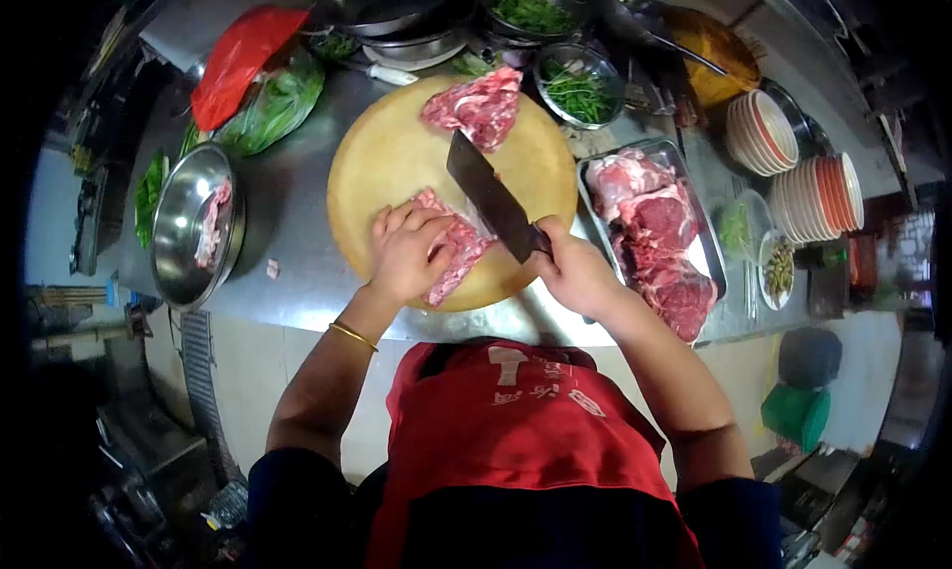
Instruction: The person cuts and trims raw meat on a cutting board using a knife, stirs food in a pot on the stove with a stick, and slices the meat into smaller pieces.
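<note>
So the left hand [405, 252] has its fingers curled over a slab of raw meat [462, 254], holding it down on the round cutting board [365, 162]. Right hand [575, 274] is wrapped around the handle of a cleaver [493, 200], blade angled just beside that slab, and another meat chunk [478, 108] sits near the board's far edge.

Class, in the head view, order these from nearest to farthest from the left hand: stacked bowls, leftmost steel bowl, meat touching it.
1. Meat strip: against the left hand, on the board.
2. Steel bowl: to the hand's left.
3. Stacked bowls: far right.
</note>
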Demonstrator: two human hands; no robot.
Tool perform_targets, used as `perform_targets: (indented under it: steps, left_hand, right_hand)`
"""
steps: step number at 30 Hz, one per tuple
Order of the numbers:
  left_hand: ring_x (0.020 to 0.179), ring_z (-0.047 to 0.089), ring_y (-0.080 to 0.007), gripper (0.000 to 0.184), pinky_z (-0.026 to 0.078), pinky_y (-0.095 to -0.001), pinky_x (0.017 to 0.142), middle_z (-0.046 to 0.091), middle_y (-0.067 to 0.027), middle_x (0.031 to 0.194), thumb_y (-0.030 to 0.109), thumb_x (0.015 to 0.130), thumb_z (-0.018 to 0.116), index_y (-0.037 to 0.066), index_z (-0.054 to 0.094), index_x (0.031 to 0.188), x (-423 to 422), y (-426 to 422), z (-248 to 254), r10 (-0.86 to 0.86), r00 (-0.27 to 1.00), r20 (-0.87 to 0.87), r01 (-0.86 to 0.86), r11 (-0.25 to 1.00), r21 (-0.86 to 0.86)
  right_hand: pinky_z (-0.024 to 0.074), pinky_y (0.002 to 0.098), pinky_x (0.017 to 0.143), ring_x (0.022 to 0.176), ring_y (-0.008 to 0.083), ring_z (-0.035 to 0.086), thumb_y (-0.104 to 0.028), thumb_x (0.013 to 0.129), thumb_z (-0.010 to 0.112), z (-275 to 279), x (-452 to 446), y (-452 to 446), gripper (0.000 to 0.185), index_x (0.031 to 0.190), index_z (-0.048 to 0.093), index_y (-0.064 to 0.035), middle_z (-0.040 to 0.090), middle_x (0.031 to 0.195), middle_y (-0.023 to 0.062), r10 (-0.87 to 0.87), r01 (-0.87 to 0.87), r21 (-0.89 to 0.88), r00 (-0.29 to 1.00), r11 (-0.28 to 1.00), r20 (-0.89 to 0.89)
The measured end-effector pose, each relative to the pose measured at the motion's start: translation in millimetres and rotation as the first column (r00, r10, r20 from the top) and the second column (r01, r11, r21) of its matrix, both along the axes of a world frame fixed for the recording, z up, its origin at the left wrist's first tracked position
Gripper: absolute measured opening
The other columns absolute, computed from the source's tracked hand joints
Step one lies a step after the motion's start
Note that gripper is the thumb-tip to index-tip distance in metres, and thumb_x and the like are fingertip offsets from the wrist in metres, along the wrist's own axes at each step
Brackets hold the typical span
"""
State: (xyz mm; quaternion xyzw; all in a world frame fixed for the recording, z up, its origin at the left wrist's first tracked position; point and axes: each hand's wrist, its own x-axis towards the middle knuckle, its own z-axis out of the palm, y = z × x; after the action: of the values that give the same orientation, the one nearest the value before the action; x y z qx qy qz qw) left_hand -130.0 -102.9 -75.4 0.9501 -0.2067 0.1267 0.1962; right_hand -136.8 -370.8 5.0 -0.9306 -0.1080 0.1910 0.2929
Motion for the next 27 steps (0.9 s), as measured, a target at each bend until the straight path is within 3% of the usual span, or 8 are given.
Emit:
perform_targets:
  steps: [5,7,9,10,13,19,22,27]
  left_hand:
    - [0.12,0.047,-0.0287,0.039,0.031,-0.0471,0.103,0.059,-0.0046,0.116,0.03,0.074,0.072,0.015,0.067,0.11,-7,-2,-5,0.086,0.996,-0.017,-0.087,0.994,-0.067]
    - [0.119,0.048,-0.0291,0.039,0.032,-0.047,0.103,0.058,-0.0055,0.115,0.03,0.074,0.072,0.013,0.066,0.108,-9,-1,-7,0.104,0.993,-0.049,-0.108,0.991,-0.085]
    - [0.116,0.049,-0.0288,0.039,0.032,-0.0468,0.102,0.058,-0.007,0.112,0.03,0.073,0.073,0.012,0.064,0.106,-7,0,-7,0.1,0.995,-0.027,-0.102,0.991,-0.089]
    - [0.116,0.049,-0.0288,0.039,0.032,-0.0468,0.102,0.058,-0.007,0.112,0.03,0.073,0.073,0.012,0.064,0.106,-5,1,-5,0.081,0.997,-0.02,-0.082,0.993,-0.087]
    - [0.118,0.048,-0.0287,0.038,0.032,-0.0471,0.102,0.058,-0.0068,0.112,0.03,0.073,0.073,0.014,0.065,0.107,-8,1,-4,0.066,0.997,-0.039,-0.069,0.995,-0.072]
    - [0.12,0.046,-0.029,0.037,0.032,-0.0484,0.102,0.059,-0.006,0.112,0.032,0.075,0.071,0.016,0.065,0.108,-7,0,-1,0.048,0.998,-0.05,-0.05,0.997,-0.055]
    - [0.122,0.045,-0.0294,0.036,0.032,-0.0499,0.101,0.059,-0.0066,0.113,0.032,0.075,0.07,0.015,0.067,0.106,-4,-3,2,0.068,0.996,-0.061,-0.068,0.998,0.001]
    - [0.124,0.043,-0.0296,0.035,0.033,-0.0506,0.098,0.059,-0.0071,0.115,0.034,0.072,0.068,0.014,0.069,0.101,0,-4,-1,0.091,0.99,-0.109,-0.083,0.993,0.082]
  right_hand:
    - [0.0514,0.0513,0.068,0.074,0.0449,0.065,-0.01,0.09,0.06,63,-31,19,0.042,0.127,0.042,-0.0014,0.063,0.076,0.0254,-0.107,0.088,0.071,0.94,0.994,0.324]
    - [0.0522,0.0504,0.066,0.076,0.0431,0.065,-0.016,0.091,0.059,52,-47,11,0.042,0.127,0.044,-0.0006,0.066,0.086,0.0231,-0.093,0.1,-0.008,0.948,0.995,0.304]
    - [0.0521,0.0498,0.065,0.075,0.0423,0.066,-0.016,0.092,0.056,6,-46,3,0.033,0.119,0.047,0.0,0.066,0.082,0.0228,0.172,-0.145,-0.157,0.97,0.977,0.173]
    - [0.0518,0.0502,0.066,0.077,0.0412,0.066,-0.016,0.092,0.054,5,-41,-2,0.024,0.111,0.048,-0.0011,0.066,0.081,0.022,0.073,-0.067,-0.237,0.997,0.969,0.017]
    - [0.0514,0.0512,0.071,0.078,0.0412,0.066,-0.017,0.092,0.054,16,-31,2,0.021,0.106,0.047,-0.0036,0.066,0.08,0.0226,0.059,-0.06,-0.293,0.998,0.954,-0.011]
    - [0.0518,0.0474,0.063,0.072,0.0404,0.064,-0.014,0.089,0.061,12,-44,11,0.029,0.112,0.045,-0.0041,0.064,0.081,0.0206,0.126,-0.072,-0.217,0.962,0.973,0.242]
    - [0.051,0.0451,0.059,0.068,0.0373,0.064,-0.013,0.087,0.064,10,-52,27,0.032,0.112,0.046,-0.0054,0.062,0.079,0.0175,0.097,-0.07,-0.136,0.974,0.988,0.206]
    - [0.0509,0.0446,0.053,0.064,0.0341,0.065,-0.015,0.087,0.063,4,-48,42,0.027,0.106,0.047,-0.0075,0.062,0.076,0.0145,0.187,-0.119,-0.297,0.959,0.947,0.212]
